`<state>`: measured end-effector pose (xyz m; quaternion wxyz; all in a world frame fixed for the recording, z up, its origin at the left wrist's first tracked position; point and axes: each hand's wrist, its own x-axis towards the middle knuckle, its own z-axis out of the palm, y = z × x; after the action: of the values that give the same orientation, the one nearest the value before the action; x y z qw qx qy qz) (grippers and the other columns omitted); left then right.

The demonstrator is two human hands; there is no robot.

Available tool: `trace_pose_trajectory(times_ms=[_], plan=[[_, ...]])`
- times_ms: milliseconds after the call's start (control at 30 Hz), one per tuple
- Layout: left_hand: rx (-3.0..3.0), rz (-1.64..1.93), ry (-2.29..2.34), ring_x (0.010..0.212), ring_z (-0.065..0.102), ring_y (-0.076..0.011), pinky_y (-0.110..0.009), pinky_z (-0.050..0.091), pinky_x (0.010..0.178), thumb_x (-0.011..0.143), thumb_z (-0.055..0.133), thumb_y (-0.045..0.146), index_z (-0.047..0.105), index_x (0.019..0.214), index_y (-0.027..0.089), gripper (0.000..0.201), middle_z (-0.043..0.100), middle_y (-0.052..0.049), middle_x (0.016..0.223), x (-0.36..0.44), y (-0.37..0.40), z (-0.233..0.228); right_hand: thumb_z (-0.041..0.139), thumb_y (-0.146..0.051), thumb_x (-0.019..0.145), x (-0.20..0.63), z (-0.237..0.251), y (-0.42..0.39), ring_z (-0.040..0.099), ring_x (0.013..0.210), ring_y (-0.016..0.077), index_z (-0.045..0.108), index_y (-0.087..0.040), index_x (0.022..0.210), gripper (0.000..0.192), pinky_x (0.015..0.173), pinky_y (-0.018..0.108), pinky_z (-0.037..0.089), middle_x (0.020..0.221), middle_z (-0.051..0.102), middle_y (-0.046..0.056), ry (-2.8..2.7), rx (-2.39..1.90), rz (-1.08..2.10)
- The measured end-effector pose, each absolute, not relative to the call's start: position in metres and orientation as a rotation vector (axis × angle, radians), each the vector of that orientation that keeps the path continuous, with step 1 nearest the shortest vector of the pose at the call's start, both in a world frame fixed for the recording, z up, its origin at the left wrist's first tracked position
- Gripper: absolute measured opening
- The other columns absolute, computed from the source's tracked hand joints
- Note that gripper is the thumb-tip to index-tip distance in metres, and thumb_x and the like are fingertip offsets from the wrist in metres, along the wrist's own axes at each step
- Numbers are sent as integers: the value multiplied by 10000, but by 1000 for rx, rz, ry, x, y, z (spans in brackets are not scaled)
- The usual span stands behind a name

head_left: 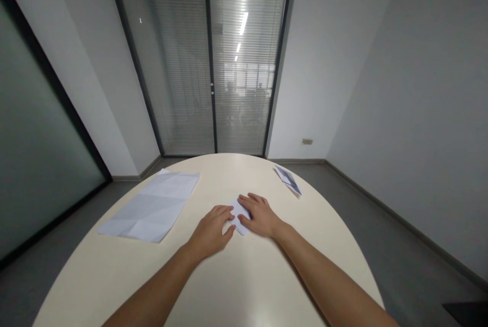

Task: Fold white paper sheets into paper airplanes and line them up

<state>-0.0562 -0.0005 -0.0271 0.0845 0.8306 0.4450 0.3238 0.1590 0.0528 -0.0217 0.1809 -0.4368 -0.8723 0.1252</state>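
Cream round table [236, 286]: left hand [211, 230] & right hand [261, 215] lay flat, fingers spread, pinning small folded white paper [239, 215] betw. them (holding creases down).

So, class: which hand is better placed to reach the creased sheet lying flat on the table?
Probably the left hand: the creased sheet lies on its side, while the right hand presses the small folded paper.

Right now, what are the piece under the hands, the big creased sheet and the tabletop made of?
Small folded piece: thin white paper, matte, sharp folded edges; both hands press it flat.
Large sheet: same-looking paper, crease lines across it.
Table: smooth cream top, faint sheen, probably laminate; can't confirm.
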Motion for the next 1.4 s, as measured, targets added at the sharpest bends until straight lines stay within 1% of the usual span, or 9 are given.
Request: trace_pose_trajectory(times_ms=[200,300,467,700,800,933,1133,1233,1400], plan=[[2504,917,1344,1218,569,-260,-455,484,1050,857,604,200,685,1031,211,192,669,-94,1255,-57,0,-27,598,-675,826,165,-16,47,191,1486,403,365,-231,1537,870,1180,636,91,1585,344,114,-2581,-1187,429],[2508,914,1328,1217,567,-260,-458,485,1049,856,604,201,687,1038,214,201,666,-93,1263,-58,0,-27,604,-726,797,168,-15,44,195,1486,405,351,-232,1543,930,1179,643,96,1591,325,126,-2597,-1168,464],[2519,919,1298,1203,572,-254,-456,477,1052,866,595,202,688,1053,225,210,668,-86,1258,-60,1,-28,542,-683,877,169,-16,46,260,1468,390,431,-277,1501,752,1163,640,175,1570,380,103,-2532,-1191,473],[2520,919,1306,1199,573,-252,-451,481,1047,875,598,209,680,1037,222,182,670,-88,1250,-59,1,-27,602,-508,910,168,-17,48,370,1391,366,573,-242,1378,540,1124,593,252,1466,519,121,-2422,-1250,273],[2514,910,1324,1197,570,-252,-445,482,1043,884,592,215,677,1032,219,171,670,-82,1246,-59,1,-27,670,-451,869,165,-12,43,487,1242,319,613,-230,1309,495,1047,516,345,1329,600,128,-2413,-1183,181],[2494,909,1358,1174,578,-249,-440,493,1026,889,572,199,668,1042,222,183,676,-73,1224,-58,2,-27,765,-433,781,161,-2,37,557,1064,278,636,-214,1204,494,939,440,400,1134,642,106,-2431,-1117,184],[2509,899,1368,1197,570,-247,-443,482,1053,885,556,174,659,1124,228,266,672,-70,1247,-58,2,-27,660,-217,845,158,3,34,558,683,143,652,-216,906,61,670,259,398,771,636,-14,-2519,-999,454],[2561,862,1320,1241,553,-249,-460,455,1094,894,550,175,648,1195,230,320,657,-69,1295,-60,2,-28,665,-200,837,162,0,36,561,700,137,675,-211,884,49,660,241,400,786,640,-9,-2498,-969,510],[2615,809,1249,1302,531,-226,-452,429,1132,920,526,161,679,1197,251,329,632,-53,1355,-62,3,-32,680,-194,835,170,-5,44,586,833,168,705,-205,937,106,774,267,431,871,664,24,-2439,-970,475]])
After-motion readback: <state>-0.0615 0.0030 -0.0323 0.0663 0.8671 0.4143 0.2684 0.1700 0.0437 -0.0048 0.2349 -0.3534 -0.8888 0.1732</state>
